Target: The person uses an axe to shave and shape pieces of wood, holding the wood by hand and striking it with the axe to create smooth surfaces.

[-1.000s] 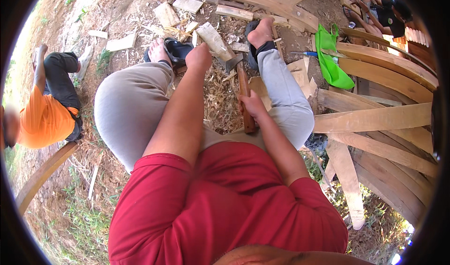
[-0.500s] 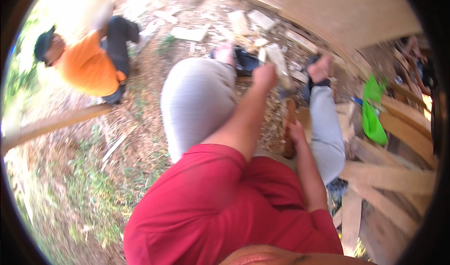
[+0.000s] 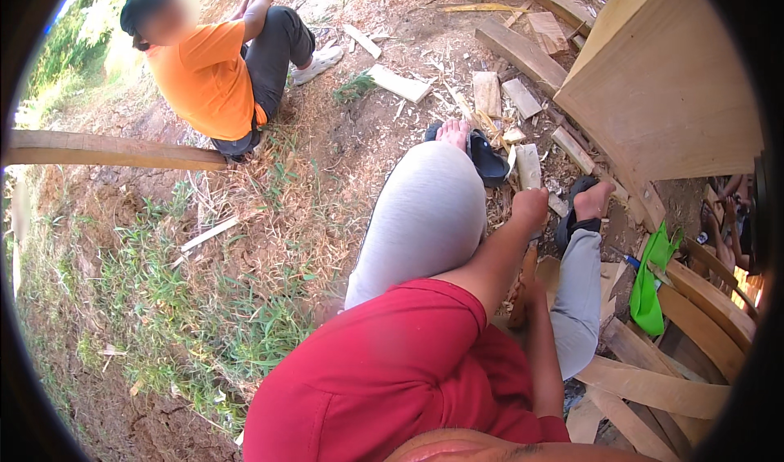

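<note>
Wood offcuts (image 3: 398, 83) on bare dirt ground (image 3: 327, 176)

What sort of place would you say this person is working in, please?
Probably an outdoor woodworking spot on bare ground. Wood offcuts and shavings litter the dirt, curved planks are stacked at the right, and grass grows at the left.

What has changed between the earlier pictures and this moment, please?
The view has swung left: the person in orange has moved from the left edge to the upper left, and the curved planks have slid to the right edge. The left hand still grips the pale wood block by the feet; the right hand still holds the dark tool handle. Nothing was let go.
</note>
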`<move>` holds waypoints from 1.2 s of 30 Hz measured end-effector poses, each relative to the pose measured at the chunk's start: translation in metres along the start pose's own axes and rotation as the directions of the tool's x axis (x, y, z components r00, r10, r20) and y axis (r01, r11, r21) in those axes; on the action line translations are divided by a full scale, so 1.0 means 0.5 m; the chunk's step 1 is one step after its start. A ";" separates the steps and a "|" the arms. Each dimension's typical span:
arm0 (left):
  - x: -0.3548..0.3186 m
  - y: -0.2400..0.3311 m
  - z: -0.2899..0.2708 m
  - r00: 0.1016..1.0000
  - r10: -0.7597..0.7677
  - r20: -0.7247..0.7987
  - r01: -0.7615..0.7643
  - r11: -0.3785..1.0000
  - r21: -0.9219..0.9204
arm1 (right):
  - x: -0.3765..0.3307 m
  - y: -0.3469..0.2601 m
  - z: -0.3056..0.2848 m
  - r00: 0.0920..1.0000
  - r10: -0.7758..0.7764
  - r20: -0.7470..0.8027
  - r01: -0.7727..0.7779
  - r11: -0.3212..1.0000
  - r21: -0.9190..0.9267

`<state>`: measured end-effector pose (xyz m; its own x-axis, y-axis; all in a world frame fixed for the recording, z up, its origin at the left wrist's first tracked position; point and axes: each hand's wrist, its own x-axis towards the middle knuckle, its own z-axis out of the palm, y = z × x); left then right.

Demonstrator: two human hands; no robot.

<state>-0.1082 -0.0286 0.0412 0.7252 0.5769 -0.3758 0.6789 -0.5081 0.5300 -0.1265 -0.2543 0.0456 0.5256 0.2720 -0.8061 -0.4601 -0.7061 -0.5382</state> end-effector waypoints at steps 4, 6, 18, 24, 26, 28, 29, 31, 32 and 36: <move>0.002 0.008 0.004 1.000 -0.006 -0.015 0.005 0.999 -0.045 | 0.009 -0.025 -0.017 1.000 0.000 -0.027 -0.002 0.996 -0.086; 0.006 0.003 0.006 0.999 -0.025 -0.034 0.021 0.995 -0.100 | 0.024 -0.052 -0.029 1.000 0.006 -0.016 -0.009 0.989 -0.150; 0.020 0.012 -0.001 0.997 -0.072 -0.036 0.065 0.986 -0.155 | 0.135 -0.171 -0.101 0.983 0.138 0.120 -0.093 0.941 -0.326; 0.019 -0.001 0.016 0.996 -0.082 -0.019 0.078 0.985 -0.153 | 0.122 -0.222 -0.074 0.966 0.234 0.108 -0.184 0.920 -0.346; 0.017 0.005 0.019 0.997 -0.054 -0.049 0.046 0.987 -0.153 | 0.146 -0.215 -0.082 0.969 0.217 0.120 -0.153 0.903 -0.403; 0.019 0.004 0.017 0.997 -0.046 -0.059 0.037 0.988 -0.150 | 0.157 -0.209 -0.081 0.973 0.195 0.121 -0.127 0.895 -0.428; 0.019 0.000 0.017 0.997 -0.054 -0.054 0.045 0.988 -0.148 | 0.155 -0.206 -0.072 0.976 0.183 0.116 -0.117 0.897 -0.426; 0.016 -0.005 0.010 0.997 -0.064 -0.033 0.058 0.986 -0.157 | 0.156 -0.196 -0.061 0.985 0.129 0.112 -0.069 0.900 -0.430; 0.016 -0.002 0.004 0.998 -0.068 -0.013 0.065 0.986 -0.156 | 0.158 -0.192 -0.065 0.984 0.130 0.126 -0.065 0.902 -0.426; 0.010 0.004 -0.013 0.997 -0.072 0.017 0.074 0.983 -0.169 | 0.153 -0.177 -0.070 0.987 0.121 0.110 -0.068 0.916 -0.396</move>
<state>-0.1036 -0.0226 0.0452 0.6764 0.6012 -0.4255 0.7012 -0.3490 0.6217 -0.0207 -0.1937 0.0402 0.3838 0.2551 -0.8875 -0.1739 -0.9239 -0.3408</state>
